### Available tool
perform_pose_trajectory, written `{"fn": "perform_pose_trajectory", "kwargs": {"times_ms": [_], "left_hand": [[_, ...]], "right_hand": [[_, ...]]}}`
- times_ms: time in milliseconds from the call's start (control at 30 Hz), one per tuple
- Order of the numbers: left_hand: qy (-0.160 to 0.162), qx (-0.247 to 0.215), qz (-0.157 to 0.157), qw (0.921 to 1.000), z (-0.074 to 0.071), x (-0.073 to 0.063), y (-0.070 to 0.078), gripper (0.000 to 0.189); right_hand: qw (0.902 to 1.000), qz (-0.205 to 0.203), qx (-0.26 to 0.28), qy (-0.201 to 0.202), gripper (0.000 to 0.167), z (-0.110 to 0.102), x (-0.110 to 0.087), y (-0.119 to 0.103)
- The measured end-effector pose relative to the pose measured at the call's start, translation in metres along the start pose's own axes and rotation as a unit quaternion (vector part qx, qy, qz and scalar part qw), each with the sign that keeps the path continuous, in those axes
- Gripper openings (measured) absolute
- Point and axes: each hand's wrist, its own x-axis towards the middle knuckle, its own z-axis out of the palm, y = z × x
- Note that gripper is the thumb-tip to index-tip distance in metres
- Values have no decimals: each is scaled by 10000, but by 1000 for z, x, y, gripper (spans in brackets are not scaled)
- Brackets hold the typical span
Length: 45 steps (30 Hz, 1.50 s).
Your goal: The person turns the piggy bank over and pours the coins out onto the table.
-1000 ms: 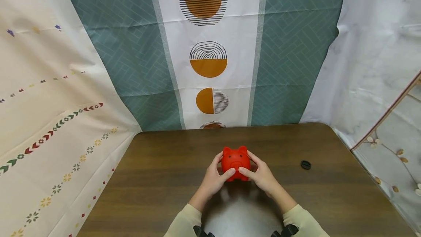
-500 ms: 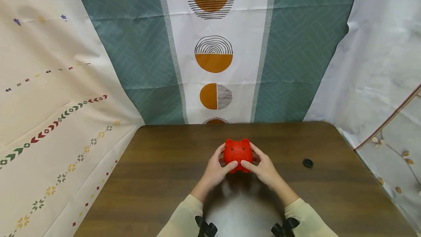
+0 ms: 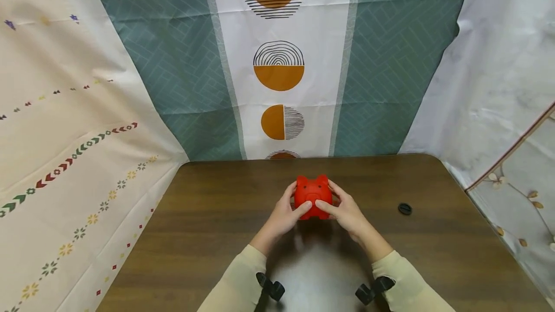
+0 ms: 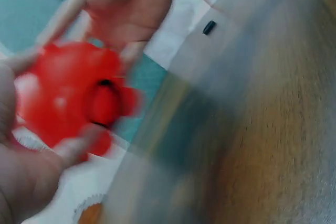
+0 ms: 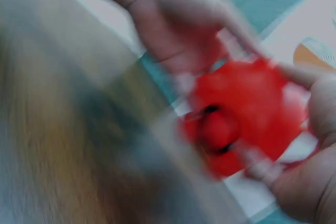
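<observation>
A red piggy bank [image 3: 313, 196] is held up over the table, its snout side toward the head camera. My left hand [image 3: 283, 213] grips one side, with the thumb on the front and the fingers around the flank. On the opposite side my right hand [image 3: 347, 211] grips it the same way. Both wrist views are blurred by motion. In the left wrist view the underside of the piggy bank [image 4: 68, 98] shows a round, dark-rimmed opening between the feet. A small black oval piece [image 3: 405, 209] lies on the table to the right, apart from both hands.
The brown wooden table [image 3: 208, 235] has a glossy reflection near its front. Behind it hangs a green and white patterned cloth [image 3: 381, 85]. A cream cloth [image 3: 86, 124] borders the left side, and a white cloth [image 3: 490, 85] borders the right.
Both hands have moved the piggy bank a little up or away in the head view, keeping their grip. The head view has shifted slightly. The black oval piece stays on the table.
</observation>
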Motion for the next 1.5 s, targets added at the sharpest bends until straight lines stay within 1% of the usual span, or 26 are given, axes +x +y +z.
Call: {"fn": "perform_pose_trajectory", "kwargs": {"times_ms": [67, 100, 133, 167, 267, 333, 433, 500, 567, 633, 700, 733, 767, 800, 833, 900, 967, 1067, 1167, 1233, 1300, 1367, 1400, 1433, 1467, 1500], "left_hand": [[54, 51, 451, 9990, 0, 1, 6, 78], [104, 137, 613, 9980, 0, 2, 7, 78], [132, 215, 664, 9975, 0, 2, 8, 77], [156, 345, 639, 9972, 1, 1, 7, 76], [243, 865, 275, 9956, 3, 1, 0, 75], [230, 1090, 60, 9938, 4, 0, -5, 76], [214, 1109, -38, 9936, 5, -1, -10, 78], [219, 1103, -2, 9937, 6, -1, -12, 77], [243, 950, 171, 9950, 7, -2, -10, 75], [256, 642, 573, 9960, 7, -4, -6, 76], [261, 346, 965, 9944, 8, -5, 0, 79], [275, 264, 1068, 9935, 8, -4, 3, 79], [296, 276, 1106, 9930, 7, -4, 6, 79], [337, 367, 1049, 9932, 7, -4, 7, 78], [364, 519, 941, 9935, 7, -3, 5, 78], [400, 731, 542, 9950, 6, -3, 0, 75], [375, 844, 286, 9953, 6, -4, -7, 76], [335, 763, 133, 9964, 5, -5, -13, 76], [325, 746, 141, 9966, 4, -3, -14, 74], [332, 625, 269, 9971, 3, -2, -13, 73], [295, 374, 599, 9971, 2, -4, -8, 75], [240, 180, 1018, 9944, 1, -7, -1, 78], [238, 148, 1136, 9931, 1, -8, 3, 79], [227, 135, 1188, 9926, 1, -10, 7, 79], [232, 207, 1200, 9923, 1, -12, 9, 78], [251, 276, 1065, 9936, 1, -15, 12, 76]], "right_hand": [[9978, -628, -187, 74, 81, -2, 1, -1], [9963, -810, -244, 125, 81, -2, 2, 0], [9960, -856, -226, 156, 80, -3, 2, 1], [9965, -797, -187, 161, 79, -3, 2, 2], [9998, -70, 103, 145, 77, -2, 1, 8], [9992, 264, 270, 115, 78, 0, 0, 12], [9983, 393, 396, 146, 79, 1, -3, 17], [9986, 331, 384, 181, 78, 0, -4, 19], [9995, 33, 240, 181, 77, -1, -5, 19], [9981, -611, 33, 123, 79, -4, -7, 17], [9924, -1210, -193, 130, 80, -6, -8, 13], [9898, -1389, -279, 156, 80, -7, -7, 11], [9888, -1451, -308, 152, 80, -8, -6, 11], [9898, -1378, -332, 147, 79, -9, -4, 11], [9922, -1191, -340, 129, 78, -10, -3, 12], [9974, -651, -284, 137, 75, -8, -2, 15], [9991, -291, -263, 145, 76, -7, -2, 21], [9994, -111, -278, 196, 77, -4, -4, 24], [9993, -108, -282, 231, 76, -3, -3, 23], [9990, -292, -243, 243, 75, -2, -4, 21], [9956, -859, -281, 230, 78, -1, -7, 17], [9878, -1496, -356, 230, 81, -1, -11, 12], [9842, -1707, -386, 255, 81, -1, -12, 10], [9822, -1814, -417, 272, 81, 0, -14, 10], [9820, -1808, -454, 288, 80, 1, -16, 7], [9851, -1645, -427, 278, 79, 2, -18, 5]]}}
